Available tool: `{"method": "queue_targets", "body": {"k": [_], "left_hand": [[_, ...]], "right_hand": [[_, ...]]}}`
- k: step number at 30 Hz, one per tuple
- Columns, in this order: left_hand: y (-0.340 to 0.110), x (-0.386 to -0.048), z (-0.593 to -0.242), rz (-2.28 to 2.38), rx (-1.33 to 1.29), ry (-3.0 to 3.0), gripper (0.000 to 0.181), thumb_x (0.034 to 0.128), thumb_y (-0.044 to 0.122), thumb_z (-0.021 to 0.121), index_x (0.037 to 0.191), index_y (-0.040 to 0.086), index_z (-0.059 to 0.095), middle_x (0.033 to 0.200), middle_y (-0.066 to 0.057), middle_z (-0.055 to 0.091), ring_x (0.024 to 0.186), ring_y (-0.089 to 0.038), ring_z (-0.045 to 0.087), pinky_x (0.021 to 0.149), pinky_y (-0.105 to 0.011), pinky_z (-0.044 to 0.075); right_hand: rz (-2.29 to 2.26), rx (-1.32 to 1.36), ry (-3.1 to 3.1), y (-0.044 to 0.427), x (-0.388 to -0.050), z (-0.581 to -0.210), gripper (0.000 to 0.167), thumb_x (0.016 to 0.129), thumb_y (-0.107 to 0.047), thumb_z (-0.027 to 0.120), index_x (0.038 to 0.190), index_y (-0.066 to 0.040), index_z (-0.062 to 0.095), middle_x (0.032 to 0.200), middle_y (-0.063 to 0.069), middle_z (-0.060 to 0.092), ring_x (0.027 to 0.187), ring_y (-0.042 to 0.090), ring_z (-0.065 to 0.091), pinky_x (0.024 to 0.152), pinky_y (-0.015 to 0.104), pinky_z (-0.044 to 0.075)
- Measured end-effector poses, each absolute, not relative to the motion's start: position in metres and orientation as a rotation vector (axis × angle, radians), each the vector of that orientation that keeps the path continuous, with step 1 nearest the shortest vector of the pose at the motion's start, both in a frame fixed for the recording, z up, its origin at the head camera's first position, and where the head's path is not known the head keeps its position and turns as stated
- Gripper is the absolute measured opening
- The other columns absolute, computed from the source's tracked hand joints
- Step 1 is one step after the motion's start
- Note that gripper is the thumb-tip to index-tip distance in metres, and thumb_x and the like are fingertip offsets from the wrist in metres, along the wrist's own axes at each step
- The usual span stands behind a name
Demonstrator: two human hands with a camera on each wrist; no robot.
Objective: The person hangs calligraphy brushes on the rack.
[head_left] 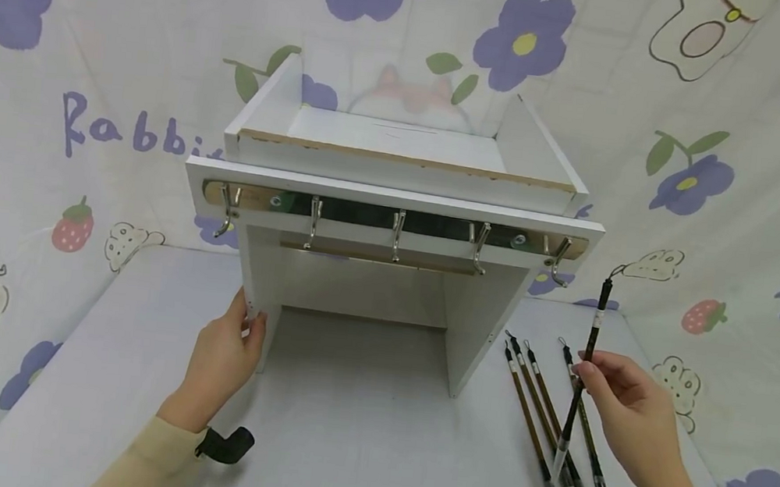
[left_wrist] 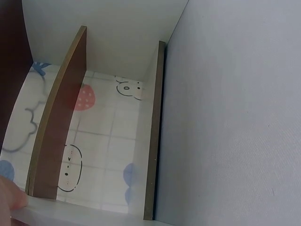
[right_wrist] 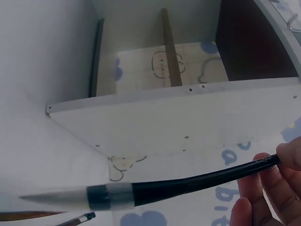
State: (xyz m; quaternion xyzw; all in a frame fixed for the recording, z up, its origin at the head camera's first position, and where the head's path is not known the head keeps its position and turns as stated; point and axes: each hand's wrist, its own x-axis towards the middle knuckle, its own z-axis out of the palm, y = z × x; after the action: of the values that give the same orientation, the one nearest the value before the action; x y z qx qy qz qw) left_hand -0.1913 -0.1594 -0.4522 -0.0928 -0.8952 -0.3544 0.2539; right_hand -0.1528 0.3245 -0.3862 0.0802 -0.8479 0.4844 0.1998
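Note:
A dark brush (head_left: 594, 334) with a cord loop at its top is pinched between the thumb and fingers of my right hand (head_left: 634, 416), its white tip pointing down. In the right wrist view the same brush (right_wrist: 164, 188) lies across the picture, held by my right hand (right_wrist: 273, 183). My left hand (head_left: 223, 361) grips the front edge of the left side panel of a white shelf (head_left: 395, 189). A metal strip with several hooks (head_left: 397, 232) runs along the shelf's front.
Several brushes (head_left: 537, 403) lie on the white tabletop (head_left: 349, 443) to the right of the shelf, beneath the held brush. A printed cloth (head_left: 410, 34) hangs behind. Inside the shelf's lower part, a wooden-edged board (left_wrist: 59, 108) shows in the left wrist view.

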Motion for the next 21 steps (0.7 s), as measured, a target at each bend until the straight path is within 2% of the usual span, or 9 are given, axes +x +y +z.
{"method": "queue_targets", "body": {"k": [6,15,18,21], "left_hand": [[-0.16,-0.189,-0.451,-1.006,-0.235,-2.464,0.043,0.0991,0.014,0.053,0.138,0.001,0.041,0.113,-0.031,0.062,0.092,-0.041,0.067,0.068,-0.049,0.057],[-0.161,-0.188,-0.45,-1.007,-0.219,-2.487,0.044,0.0994,0.015,0.052,0.139,0.001,0.04,0.118,-0.03,0.061,0.095,-0.041,0.067,0.07,-0.05,0.057],[-0.16,-0.188,-0.449,-1.013,-0.217,-2.492,0.044,0.0994,0.014,0.052,0.139,0.001,0.04,0.119,-0.031,0.06,0.095,-0.041,0.067,0.07,-0.05,0.057],[-0.16,-0.188,-0.449,-1.016,-0.219,-2.492,0.043,0.0995,0.014,0.052,0.139,0.001,0.04,0.119,-0.031,0.06,0.095,-0.041,0.067,0.069,-0.049,0.057]], "right_hand": [[1.375,0.385,-2.308,0.318,-0.147,-0.385,0.016,0.095,0.004,0.057,0.11,0.006,0.061,0.1,0.01,0.068,0.091,0.012,0.067,0.08,0.016,0.051],[1.314,0.57,-2.264,0.304,-0.144,-0.38,0.021,0.09,0.015,0.056,0.108,0.008,0.063,0.099,0.011,0.071,0.094,0.009,0.065,0.089,0.016,0.047],[1.263,0.586,-2.288,0.301,-0.143,-0.379,0.023,0.089,0.015,0.058,0.108,0.005,0.065,0.1,0.009,0.071,0.095,0.008,0.064,0.09,0.015,0.046],[1.224,0.601,-2.322,0.298,-0.142,-0.377,0.024,0.088,0.014,0.06,0.108,0.001,0.066,0.103,0.002,0.071,0.096,0.006,0.065,0.09,0.014,0.045]]}}
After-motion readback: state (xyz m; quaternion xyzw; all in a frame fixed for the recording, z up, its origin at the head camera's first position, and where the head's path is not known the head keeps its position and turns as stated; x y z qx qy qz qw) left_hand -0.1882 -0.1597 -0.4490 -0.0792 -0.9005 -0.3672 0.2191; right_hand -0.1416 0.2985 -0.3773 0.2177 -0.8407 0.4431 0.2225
